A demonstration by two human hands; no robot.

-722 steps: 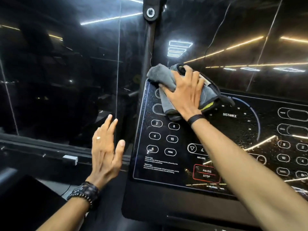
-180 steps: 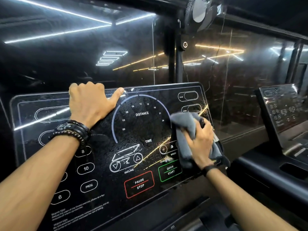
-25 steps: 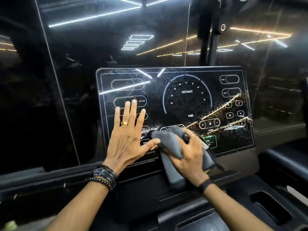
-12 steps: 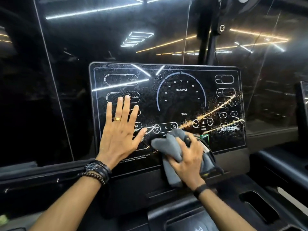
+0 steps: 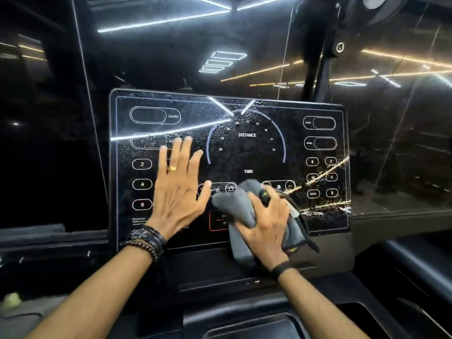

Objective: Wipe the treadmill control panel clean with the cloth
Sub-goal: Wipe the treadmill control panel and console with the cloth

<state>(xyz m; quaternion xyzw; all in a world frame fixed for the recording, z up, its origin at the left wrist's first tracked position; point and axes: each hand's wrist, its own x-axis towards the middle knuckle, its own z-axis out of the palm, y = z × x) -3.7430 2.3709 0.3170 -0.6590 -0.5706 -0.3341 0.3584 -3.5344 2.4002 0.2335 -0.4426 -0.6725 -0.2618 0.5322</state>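
The cloth [image 5: 241, 211] is soft, light and floppy, so I judge it handles best bunched into a pad under my palm, while the glossy control panel [image 5: 247, 152] looks hard, wet and slippery. My right hand [image 5: 265, 226] curls its fingers round the grey wad and presses it against the panel just below the TIME label [image 5: 248, 171], over the lower buttons. My left hand [image 5: 179, 189] lies flat and spread on the panel, left of that label, holding nothing.
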